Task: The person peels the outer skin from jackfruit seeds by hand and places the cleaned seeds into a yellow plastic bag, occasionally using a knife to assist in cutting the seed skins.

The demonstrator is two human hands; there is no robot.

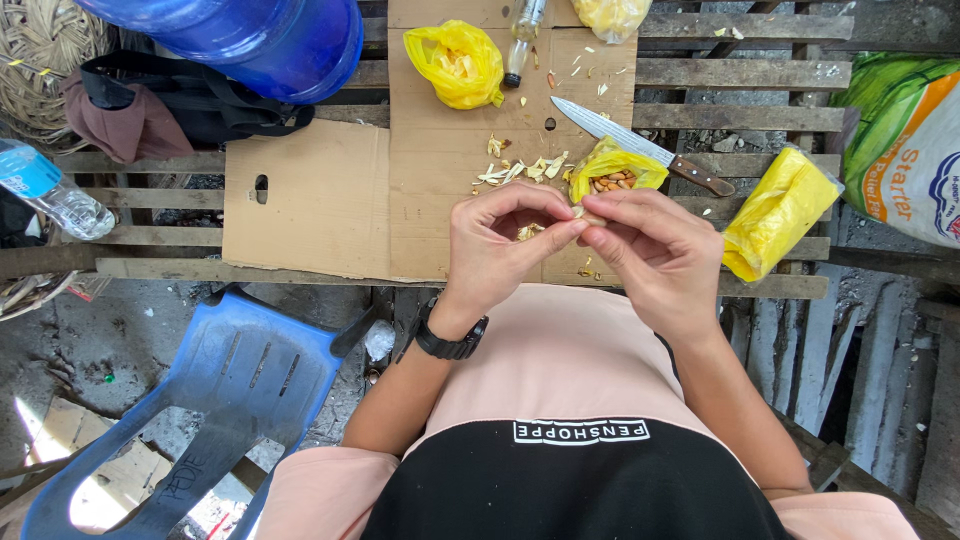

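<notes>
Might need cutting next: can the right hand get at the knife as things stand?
Probably yes: the knife lies in the open on the cardboard, just beyond the right hand, though both hands are pinching a small seed.

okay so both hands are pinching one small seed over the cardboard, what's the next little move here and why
Probably pull the shell apart with the thumbs and let the scraps drop. The left hand and right hand meet fingertip to fingertip on a small pale seed, a scrap hangs under the left fingers, peeled husks already litter the cardboard, and an open yellow bag of brown kernels sits just ahead.
</notes>
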